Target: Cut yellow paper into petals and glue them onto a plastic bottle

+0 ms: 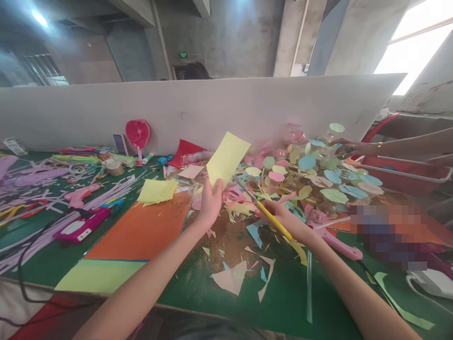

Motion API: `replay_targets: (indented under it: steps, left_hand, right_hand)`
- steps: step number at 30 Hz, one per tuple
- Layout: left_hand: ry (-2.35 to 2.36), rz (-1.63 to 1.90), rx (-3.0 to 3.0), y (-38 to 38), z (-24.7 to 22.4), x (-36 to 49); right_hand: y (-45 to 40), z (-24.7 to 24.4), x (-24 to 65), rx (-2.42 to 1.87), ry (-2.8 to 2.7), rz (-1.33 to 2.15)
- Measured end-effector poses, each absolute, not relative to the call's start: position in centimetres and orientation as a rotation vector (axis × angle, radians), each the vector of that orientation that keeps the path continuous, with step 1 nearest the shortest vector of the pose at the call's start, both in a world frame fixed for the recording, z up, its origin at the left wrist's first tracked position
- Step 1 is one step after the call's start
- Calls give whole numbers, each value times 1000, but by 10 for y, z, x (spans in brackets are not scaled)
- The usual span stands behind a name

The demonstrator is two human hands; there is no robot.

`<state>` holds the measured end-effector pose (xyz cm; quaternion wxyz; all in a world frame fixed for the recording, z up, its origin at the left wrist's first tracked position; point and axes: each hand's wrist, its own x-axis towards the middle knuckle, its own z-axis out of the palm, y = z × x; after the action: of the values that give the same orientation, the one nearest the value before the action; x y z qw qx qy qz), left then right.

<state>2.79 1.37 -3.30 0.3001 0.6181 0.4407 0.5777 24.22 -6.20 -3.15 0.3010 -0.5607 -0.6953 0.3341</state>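
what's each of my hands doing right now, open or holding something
Left hand: closed, holding a sheet of yellow paper.
Right hand: closed, holding a yellow-handled tool.

Both bare forearms reached in from the bottom of the view and slanted inward. The left forearm rose up to the right, its wrist roughly in line with the hand. The left hand was raised in a pinch, the thumb upright on the near side and the other fingers mostly hidden. The right forearm ran up to the left; the right hand was closed in a grip, its fingers curled inward. The hands were near each other, not touching.
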Motion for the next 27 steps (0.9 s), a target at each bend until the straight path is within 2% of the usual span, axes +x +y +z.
replay_targets:
  steps: [13, 27]
  left_hand:
    - [906, 1381, 1615, -5, -33, 40]
    - [878, 1344, 1552, -1, -37, 42]
  right_hand:
    - [-66, -22, 239, -1485, -1881, 913]
    - [-68, -18, 238, -1485, -1815, 978]
